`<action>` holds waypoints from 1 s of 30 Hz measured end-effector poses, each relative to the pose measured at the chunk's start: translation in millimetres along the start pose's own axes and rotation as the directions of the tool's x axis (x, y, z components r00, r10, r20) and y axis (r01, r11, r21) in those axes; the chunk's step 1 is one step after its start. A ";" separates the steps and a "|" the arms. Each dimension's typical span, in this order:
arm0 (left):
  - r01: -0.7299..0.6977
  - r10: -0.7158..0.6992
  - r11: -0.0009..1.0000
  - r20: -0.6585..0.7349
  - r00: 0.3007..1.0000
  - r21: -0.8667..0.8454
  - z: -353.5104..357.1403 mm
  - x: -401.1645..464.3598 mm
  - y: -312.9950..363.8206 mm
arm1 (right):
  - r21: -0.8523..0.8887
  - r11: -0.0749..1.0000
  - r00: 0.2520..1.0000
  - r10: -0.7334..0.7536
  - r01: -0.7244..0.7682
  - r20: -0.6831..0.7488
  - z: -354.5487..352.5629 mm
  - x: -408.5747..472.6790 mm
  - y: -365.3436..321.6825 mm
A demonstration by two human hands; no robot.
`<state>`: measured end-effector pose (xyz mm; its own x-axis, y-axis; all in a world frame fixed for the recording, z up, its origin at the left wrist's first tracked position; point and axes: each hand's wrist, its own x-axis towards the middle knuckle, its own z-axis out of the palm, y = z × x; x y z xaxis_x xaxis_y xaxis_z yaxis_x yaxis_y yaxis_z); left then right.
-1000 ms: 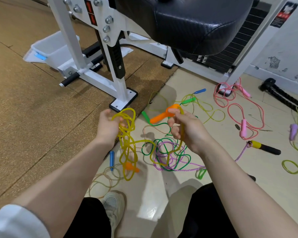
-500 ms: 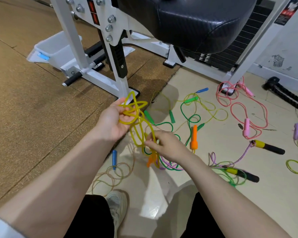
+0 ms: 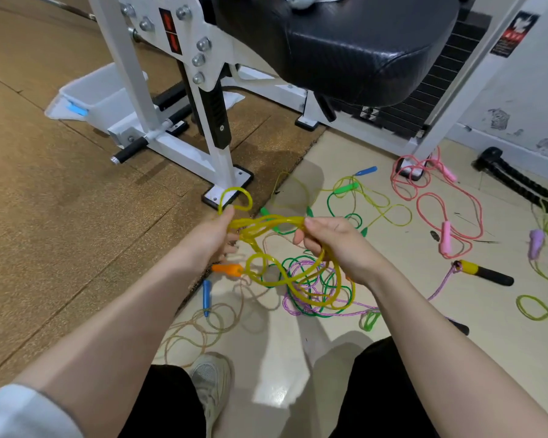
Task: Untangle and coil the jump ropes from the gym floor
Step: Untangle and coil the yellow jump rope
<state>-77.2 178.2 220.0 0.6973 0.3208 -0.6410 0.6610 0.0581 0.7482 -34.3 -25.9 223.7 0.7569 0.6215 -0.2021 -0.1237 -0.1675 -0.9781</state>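
Nearest floor: we see a pale shoe [image 3: 211,385] on the glossy cream tile [image 3: 408,314], dark trouser legs on either side of it, and bare tile to the right of our right forearm.
Left edge: the brown cork mat [image 3: 60,222] ends in a ragged diagonal border that runs from beside the shoe up past our left hand; a blue handle [image 3: 206,297] lies just at that border with thin tan cord looped below it.
Left hand: our left hand [image 3: 214,237] grips a bunch of strands of the yellow jump rope [image 3: 266,221], fingers curled round them, one loop standing up above the thumb.
Right hand: our right hand [image 3: 332,245] pinches the same strands, which stretch almost level between the two hands; more yellow loops hang below it.
Hanging end: an orange handle [image 3: 227,268] dangles under the left hand.
Floor tangle: green and purple ropes [image 3: 301,279] lie heaped under the hanging loops; we cannot tell whether they touch.
Right side: a yellow-and-black handle [image 3: 484,273] and a pink rope [image 3: 440,210] lie well apart on the tile.
Far edge: the white machine frame [image 3: 222,165] plants its foot at the mat corner just beyond the left hand, the black padded seat [image 3: 345,49] overhanging.
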 end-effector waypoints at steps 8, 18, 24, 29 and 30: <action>-0.224 0.280 0.959 0.458 0.844 -0.173 36.7 -16.3 -8.9 | 0.175 0.984 0.999 0.022 -0.017 -0.028 -16.2 1.2 -3.7; -0.461 0.522 0.841 -0.201 0.829 0.283 16.4 0.3 -5.4 | -0.247 0.968 0.978 -0.002 -0.050 -0.209 -22.0 12.3 8.6; -0.369 0.570 0.801 -0.408 0.714 0.472 1.0 13.7 -8.4 | -0.261 0.954 0.949 0.060 -0.145 -0.309 -39.8 6.2 22.7; -0.305 0.361 0.927 -0.299 0.883 0.219 1.1 16.1 -10.8 | 0.065 0.993 0.806 0.121 -0.102 -0.580 -37.5 12.3 23.9; -0.212 0.243 0.966 -0.238 0.940 0.148 0.3 15.5 -10.5 | 0.060 0.992 0.755 0.122 -0.109 -0.644 -40.5 13.1 25.7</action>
<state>-73.2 182.3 202.1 0.7505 0.5407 -0.3799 0.5314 -0.1520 0.8334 -1.6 -53.0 197.9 0.9698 -0.0438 -0.2401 -0.2440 -0.1879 -0.9514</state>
